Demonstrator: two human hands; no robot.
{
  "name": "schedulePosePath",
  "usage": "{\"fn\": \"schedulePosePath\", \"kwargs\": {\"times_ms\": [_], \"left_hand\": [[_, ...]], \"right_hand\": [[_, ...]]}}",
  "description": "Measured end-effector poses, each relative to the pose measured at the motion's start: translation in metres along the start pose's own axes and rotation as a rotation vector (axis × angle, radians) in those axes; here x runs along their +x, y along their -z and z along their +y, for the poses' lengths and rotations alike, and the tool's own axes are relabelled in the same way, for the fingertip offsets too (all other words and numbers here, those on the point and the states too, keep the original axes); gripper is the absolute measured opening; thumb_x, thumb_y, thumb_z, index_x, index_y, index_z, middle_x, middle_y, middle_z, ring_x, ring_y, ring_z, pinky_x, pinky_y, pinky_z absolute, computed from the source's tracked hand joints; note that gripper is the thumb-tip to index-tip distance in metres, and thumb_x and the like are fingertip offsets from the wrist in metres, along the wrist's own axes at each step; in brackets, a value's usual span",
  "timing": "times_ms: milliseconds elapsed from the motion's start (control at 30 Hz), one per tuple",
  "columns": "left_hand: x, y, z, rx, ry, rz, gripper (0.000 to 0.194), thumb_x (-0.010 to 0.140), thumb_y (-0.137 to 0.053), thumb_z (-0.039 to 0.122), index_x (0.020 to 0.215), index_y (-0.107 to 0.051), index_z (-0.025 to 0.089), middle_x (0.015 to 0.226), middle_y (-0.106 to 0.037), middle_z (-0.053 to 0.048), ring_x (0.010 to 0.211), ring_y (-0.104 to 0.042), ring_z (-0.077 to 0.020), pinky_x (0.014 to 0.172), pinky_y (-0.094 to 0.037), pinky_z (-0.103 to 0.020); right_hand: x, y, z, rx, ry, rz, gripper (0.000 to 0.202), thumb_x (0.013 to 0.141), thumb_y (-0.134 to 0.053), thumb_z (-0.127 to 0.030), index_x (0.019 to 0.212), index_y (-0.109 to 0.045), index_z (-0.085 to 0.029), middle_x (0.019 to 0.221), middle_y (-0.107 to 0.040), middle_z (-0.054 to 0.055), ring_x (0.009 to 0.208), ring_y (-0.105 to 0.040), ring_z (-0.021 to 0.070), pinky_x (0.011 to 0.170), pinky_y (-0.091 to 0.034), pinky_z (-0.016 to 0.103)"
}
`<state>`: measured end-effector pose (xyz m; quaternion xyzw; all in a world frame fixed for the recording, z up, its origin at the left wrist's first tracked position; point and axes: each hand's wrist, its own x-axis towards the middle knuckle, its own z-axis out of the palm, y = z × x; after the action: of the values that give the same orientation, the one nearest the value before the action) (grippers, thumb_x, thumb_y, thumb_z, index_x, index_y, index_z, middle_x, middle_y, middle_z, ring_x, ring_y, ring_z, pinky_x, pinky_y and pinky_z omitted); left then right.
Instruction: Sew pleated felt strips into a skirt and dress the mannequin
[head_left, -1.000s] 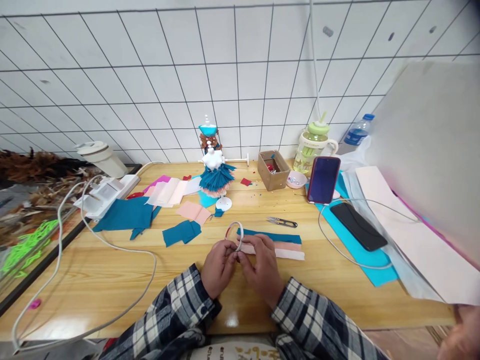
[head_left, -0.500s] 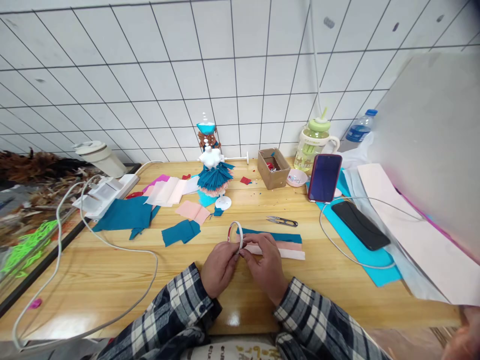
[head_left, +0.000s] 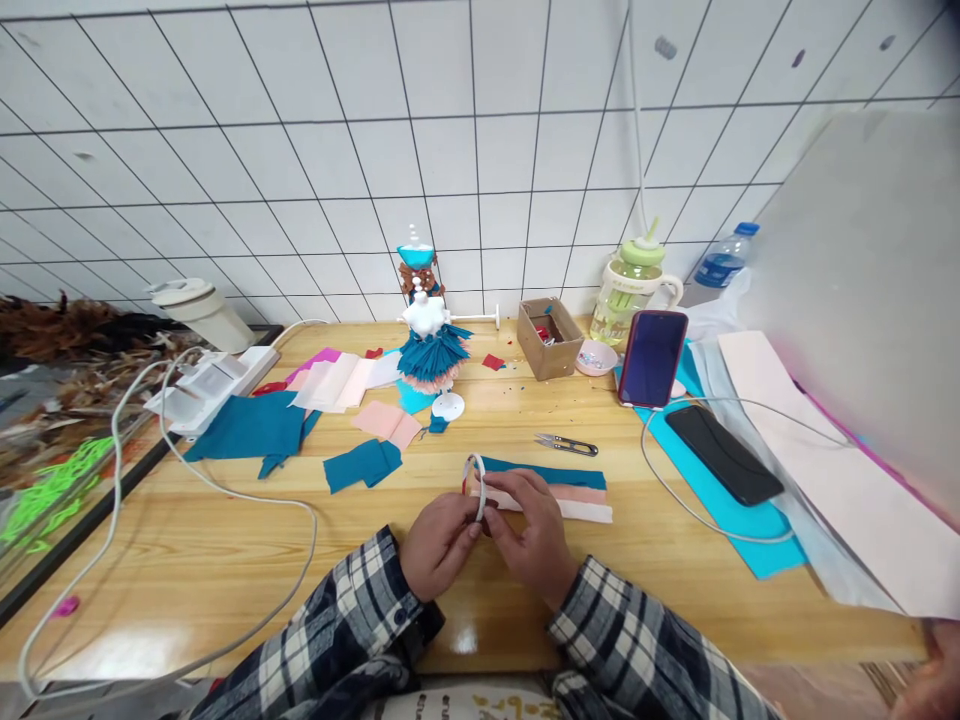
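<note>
Pinching white ring [head_left: 481, 492] in grip of left hand [head_left: 439, 545], touching with right hand [head_left: 534, 535] (closure unclear), near front edge of table [head_left: 360, 510]; more edge-on than 1 s ago, apparently mid-adjustment.

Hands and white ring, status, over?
Left hand holding white ring upright. Right hand at its rim. Teal strip just beyond right hand; thread snips farther out.

I make out cut-off gold letters, seemingly "bro", on the shirt [head_left: 461, 703], beside dark print I can't read; markings on the jug [head_left: 628, 283] and bottle [head_left: 718, 268] stay too small.
</note>
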<state>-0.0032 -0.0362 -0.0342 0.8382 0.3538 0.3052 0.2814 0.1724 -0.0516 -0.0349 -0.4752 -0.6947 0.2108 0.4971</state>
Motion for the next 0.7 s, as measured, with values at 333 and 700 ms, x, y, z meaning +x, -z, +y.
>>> {"fn": "schedulePosePath", "kwargs": {"times_ms": [333, 700], "left_hand": [[-0.0021, 0.0021, -0.0050, -0.049, -0.049, -0.026, 0.040, 0.098, -0.038, 0.038, 0.130, -0.052, 0.021, 0.102, -0.071, -0.010, 0.093, -0.067, -0.0205, 0.084, -0.054, -0.033], [0.0035, 0.0063, -0.0036, 0.012, -0.119, 0.020, 0.027, 0.097, -0.039, 0.031, 0.105, -0.062, 0.019, 0.089, -0.071, -0.008, 0.084, -0.066, -0.0181, 0.075, -0.053, -0.029]], "right_hand": [[0.0008, 0.0003, 0.0029, 0.009, 0.002, -0.057, 0.042, 0.090, -0.046, -0.026, 0.131, -0.056, -0.024, 0.115, -0.069, 0.007, 0.105, -0.060, 0.0236, 0.092, -0.050, 0.041], [0.0009, 0.0040, -0.0005, 0.038, 0.041, -0.093, 0.049, 0.090, -0.047, -0.023, 0.139, -0.046, -0.023, 0.119, -0.066, 0.007, 0.101, -0.060, 0.0219, 0.089, -0.050, 0.040]]}}
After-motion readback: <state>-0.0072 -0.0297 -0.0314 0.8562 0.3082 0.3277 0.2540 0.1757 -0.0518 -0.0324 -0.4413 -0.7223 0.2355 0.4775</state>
